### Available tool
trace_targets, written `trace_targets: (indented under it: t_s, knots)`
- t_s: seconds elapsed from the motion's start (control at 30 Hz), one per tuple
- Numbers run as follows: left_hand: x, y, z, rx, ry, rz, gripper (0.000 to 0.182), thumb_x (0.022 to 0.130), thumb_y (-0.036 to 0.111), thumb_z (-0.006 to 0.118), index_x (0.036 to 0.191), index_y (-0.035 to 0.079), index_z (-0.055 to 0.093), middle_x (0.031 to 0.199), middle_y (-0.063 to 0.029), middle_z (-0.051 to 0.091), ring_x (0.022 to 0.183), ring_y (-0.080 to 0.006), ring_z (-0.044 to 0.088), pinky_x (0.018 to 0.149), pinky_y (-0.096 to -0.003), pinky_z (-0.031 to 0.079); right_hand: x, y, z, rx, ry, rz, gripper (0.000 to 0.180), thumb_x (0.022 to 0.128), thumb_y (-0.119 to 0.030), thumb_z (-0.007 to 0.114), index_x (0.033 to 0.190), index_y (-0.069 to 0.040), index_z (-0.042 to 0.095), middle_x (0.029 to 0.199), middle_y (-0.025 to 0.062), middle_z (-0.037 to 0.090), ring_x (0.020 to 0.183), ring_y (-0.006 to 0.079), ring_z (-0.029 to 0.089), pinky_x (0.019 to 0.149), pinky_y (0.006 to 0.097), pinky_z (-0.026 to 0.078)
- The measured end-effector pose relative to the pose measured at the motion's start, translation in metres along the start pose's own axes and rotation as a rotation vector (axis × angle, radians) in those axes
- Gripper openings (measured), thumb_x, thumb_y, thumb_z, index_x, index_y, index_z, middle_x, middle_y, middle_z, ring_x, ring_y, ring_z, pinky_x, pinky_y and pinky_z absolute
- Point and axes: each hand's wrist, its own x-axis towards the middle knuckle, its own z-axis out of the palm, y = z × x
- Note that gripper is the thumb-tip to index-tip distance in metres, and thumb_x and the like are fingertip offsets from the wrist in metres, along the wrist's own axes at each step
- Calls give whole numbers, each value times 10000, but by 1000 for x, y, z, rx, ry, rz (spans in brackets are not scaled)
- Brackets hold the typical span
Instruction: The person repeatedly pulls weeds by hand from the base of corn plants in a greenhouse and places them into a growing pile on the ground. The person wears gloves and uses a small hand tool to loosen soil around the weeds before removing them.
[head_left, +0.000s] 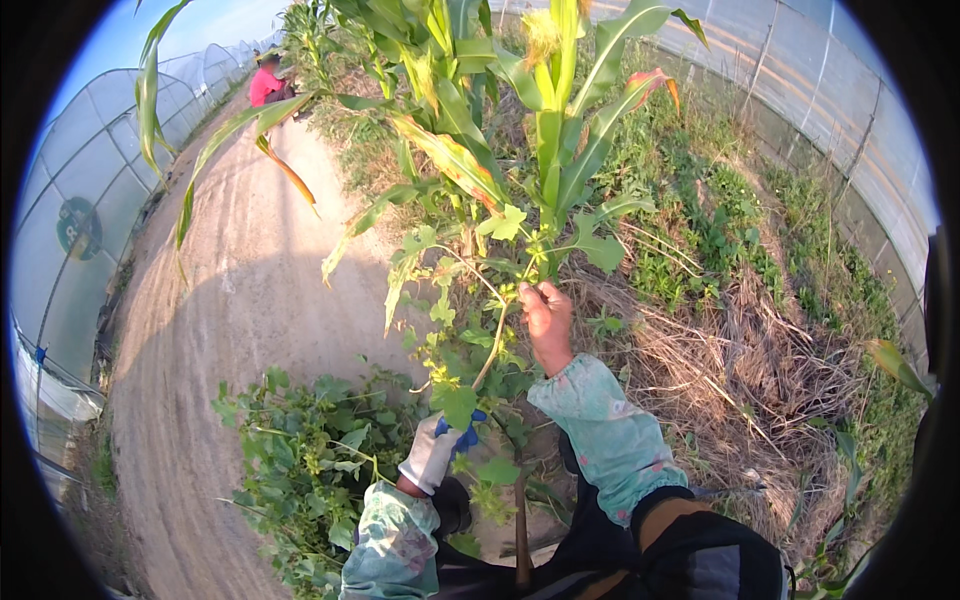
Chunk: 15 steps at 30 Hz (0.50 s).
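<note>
A leafy vine (491, 345) with lobed leaves and spiky yellow-green clusters runs up beside a corn plant (550, 157). My left hand (439, 442), in a white glove with blue fingers, is closed around the lower part of the vine, partly behind a leaf. My bare right hand (546, 322) has thumb and fingers pinched at the vine's upper part, near the corn stalk's base. Both forearms wear green patterned sleeves. Below my hands a thin wooden handle (521, 517) stands near my legs; its far end is hidden.
A pile of similar vines (322, 465) lies at the left on the edge of a dirt path (225, 315). Dry straw (735, 360) and weeds cover the ground at right. Plastic greenhouses (112, 150) flank both sides. A person in pink (264, 84) sits far up the path.
</note>
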Motion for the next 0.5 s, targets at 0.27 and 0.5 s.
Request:
trace_targets:
  t_s: [0.27,0.5]
  knots:
    - [20,7,-20,575,612,486,212,910,18,635,1112,3,700,837,-140,693,763,-239,680,750,-346,534,14,-19,-22,443,301,343,190,977,-212,664,850,-106,571,716,-18,560,560,103,525,524,278,460]
    - [9,28,-65,1353,862,282,377,847,96,715,1219,79,654,1071,-179,661,920,-375,681,788,-451,543,-6,-18,-18,-194,-331,81,192,996,-220,671,903,-65,608,704,-12,573,545,90,517,527,266,435]
